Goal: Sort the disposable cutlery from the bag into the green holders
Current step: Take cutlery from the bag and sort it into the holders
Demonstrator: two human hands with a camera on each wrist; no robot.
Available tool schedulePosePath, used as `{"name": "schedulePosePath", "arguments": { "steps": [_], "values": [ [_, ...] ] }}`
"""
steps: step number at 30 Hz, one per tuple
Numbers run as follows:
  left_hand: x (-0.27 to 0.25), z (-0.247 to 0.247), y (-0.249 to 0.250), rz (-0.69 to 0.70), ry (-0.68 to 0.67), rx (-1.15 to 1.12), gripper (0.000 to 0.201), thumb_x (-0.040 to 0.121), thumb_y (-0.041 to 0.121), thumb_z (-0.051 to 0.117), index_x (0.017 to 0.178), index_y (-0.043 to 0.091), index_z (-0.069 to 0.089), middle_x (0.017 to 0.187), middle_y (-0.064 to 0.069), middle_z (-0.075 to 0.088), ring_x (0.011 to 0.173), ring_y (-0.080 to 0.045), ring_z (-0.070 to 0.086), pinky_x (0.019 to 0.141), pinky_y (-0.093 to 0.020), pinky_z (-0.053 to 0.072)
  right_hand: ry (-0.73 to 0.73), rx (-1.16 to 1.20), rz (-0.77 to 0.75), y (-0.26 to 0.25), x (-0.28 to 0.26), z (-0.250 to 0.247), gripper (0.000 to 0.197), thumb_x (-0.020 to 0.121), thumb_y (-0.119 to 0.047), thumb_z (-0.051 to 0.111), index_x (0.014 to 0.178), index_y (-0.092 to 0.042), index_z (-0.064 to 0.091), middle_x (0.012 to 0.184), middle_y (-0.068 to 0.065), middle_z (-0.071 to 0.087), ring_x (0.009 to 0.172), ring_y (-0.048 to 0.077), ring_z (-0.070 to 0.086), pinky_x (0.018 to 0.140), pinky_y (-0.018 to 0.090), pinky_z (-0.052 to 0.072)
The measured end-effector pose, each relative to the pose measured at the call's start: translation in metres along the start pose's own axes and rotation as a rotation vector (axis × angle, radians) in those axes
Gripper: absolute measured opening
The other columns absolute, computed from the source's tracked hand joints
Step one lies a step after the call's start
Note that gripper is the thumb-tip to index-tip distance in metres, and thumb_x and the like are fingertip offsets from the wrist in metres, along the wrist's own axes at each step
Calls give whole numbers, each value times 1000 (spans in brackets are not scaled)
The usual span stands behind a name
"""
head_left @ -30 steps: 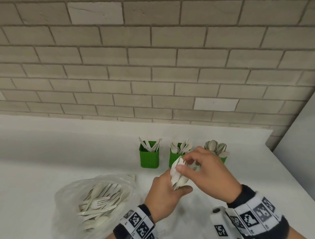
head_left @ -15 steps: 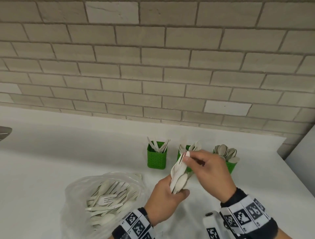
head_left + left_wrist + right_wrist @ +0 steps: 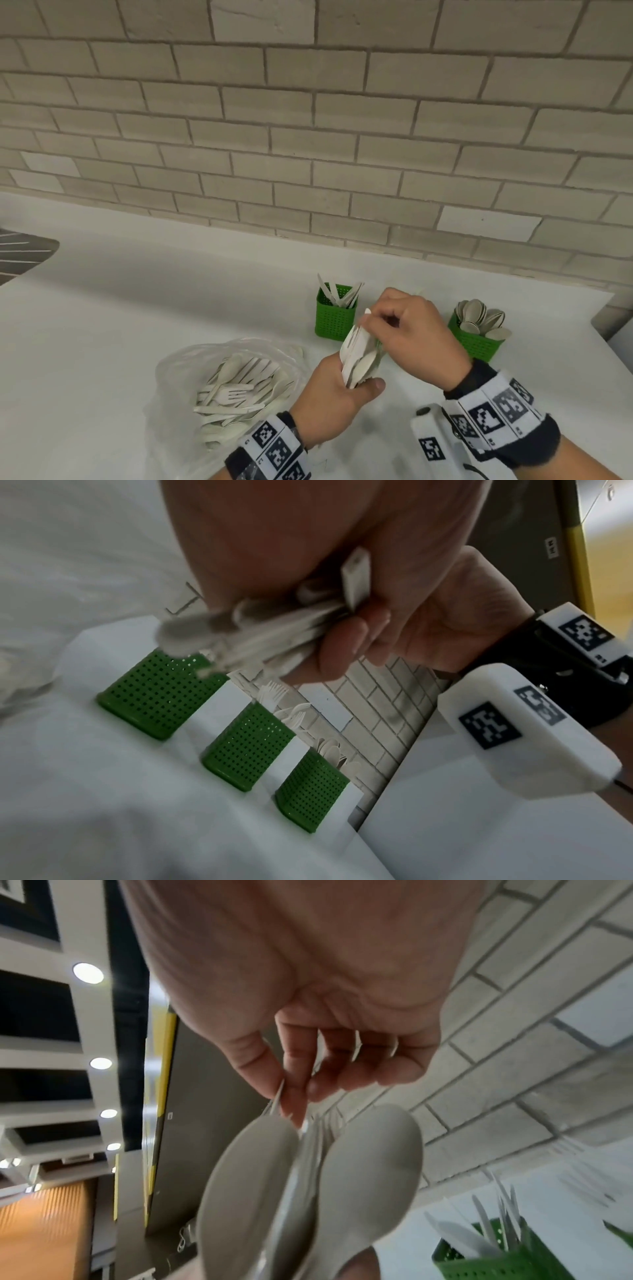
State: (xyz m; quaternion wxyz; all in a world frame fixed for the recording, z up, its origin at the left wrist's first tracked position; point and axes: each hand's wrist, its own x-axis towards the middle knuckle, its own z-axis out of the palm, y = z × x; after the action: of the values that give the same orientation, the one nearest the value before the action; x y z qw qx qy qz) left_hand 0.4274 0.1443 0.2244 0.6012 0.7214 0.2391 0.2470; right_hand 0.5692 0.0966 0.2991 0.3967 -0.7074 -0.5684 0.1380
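Note:
My left hand (image 3: pixel 342 387) grips a bundle of pale disposable cutlery (image 3: pixel 359 356) upright above the counter, spoon bowls showing. My right hand (image 3: pixel 376 322) pinches the top end of one thin piece (image 3: pixel 367 312) that sticks up from the bundle; in the right wrist view thumb and forefinger (image 3: pixel 284 1093) squeeze its edge above two spoon bowls (image 3: pixel 369 1164). Three green holders stand in a row: knives (image 3: pixel 335 317), forks (image 3: pixel 246 745), spoons (image 3: pixel 476 342). The middle one is hidden behind my right hand in the head view. The clear bag (image 3: pixel 233 387) lies at my left.
The white counter (image 3: pixel 137 325) runs back to a brick wall (image 3: pixel 308 154). A dark grated object (image 3: pixel 20 253) sits at the far left edge. The counter ends in a corner at the right (image 3: pixel 609 308). The bag still holds several forks, knives and spoons.
My right hand has settled its thumb and forefinger on the top of one piece in the bundle. The left hand keeps its grip. My head has turned, shifting the view left.

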Motion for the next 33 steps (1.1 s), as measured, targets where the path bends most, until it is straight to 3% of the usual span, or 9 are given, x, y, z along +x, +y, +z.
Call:
{"name": "schedulePosePath", "arguments": {
  "steps": [4,8,11,16,21,23,25,28,33],
  "values": [
    [0,-1,2,-54,31,-90,22,86,9,70,79,25,56,55,14,44,44,-2,35,46,-17,32,-89,8,-35,-1,3,-3,32,91,-17,61,61,-7,67,73,6,55,64,13,53,66,27,40],
    [4,0,0,-96,62,-86,25,87,12,69,73,24,51,58,7,37,45,-9,29,41,-22,27,186,144,-57,-5,12,-15,29,93,-13,58,72,-21,77,66,0,60,61,21,55,64,34,45],
    [2,0,-4,-111,37,-103,23,90,13,67,75,22,52,56,7,38,45,-11,32,42,-22,29,363,301,4,-9,26,-30,28,96,-14,54,77,-17,74,53,2,57,50,21,50,56,34,46],
    [-1,-8,-4,-176,10,-253,18,99,15,56,83,21,48,53,3,31,42,-11,25,42,-21,23,512,279,-45,2,62,-41,11,96,-18,59,91,-15,68,62,6,65,54,16,62,59,33,54],
    [-3,-18,-6,-181,-13,-371,24,96,26,54,83,16,36,55,5,27,43,-9,20,42,-19,21,456,140,-56,17,109,-23,10,97,-16,55,94,-12,64,68,6,67,53,11,63,52,16,50],
    [-3,-20,-8,-192,-3,-410,25,94,29,54,83,17,35,57,4,26,45,-11,20,43,-19,22,392,29,-74,28,127,-7,10,97,-16,55,95,-11,63,69,4,67,60,13,66,59,23,56],
    [-2,-22,-11,-194,24,-417,27,93,31,56,83,16,36,58,3,28,47,-14,21,45,-21,25,305,-123,-91,41,144,10,12,97,-15,54,92,-9,62,71,7,67,70,23,67,69,34,56],
    [-2,-24,-15,-180,55,-401,26,92,34,57,86,15,41,62,0,32,48,-16,28,47,-24,28,222,-268,-67,56,158,34,17,98,-15,51,96,-3,62,77,16,67,77,33,63,72,36,53],
    [-4,-25,-16,-133,89,-410,27,90,33,60,105,12,52,65,-1,41,48,-19,42,51,-29,39,44,-442,27,72,159,68,23,101,-21,44,105,-6,61,94,17,67,90,34,61,75,36,50]
  ]
}}
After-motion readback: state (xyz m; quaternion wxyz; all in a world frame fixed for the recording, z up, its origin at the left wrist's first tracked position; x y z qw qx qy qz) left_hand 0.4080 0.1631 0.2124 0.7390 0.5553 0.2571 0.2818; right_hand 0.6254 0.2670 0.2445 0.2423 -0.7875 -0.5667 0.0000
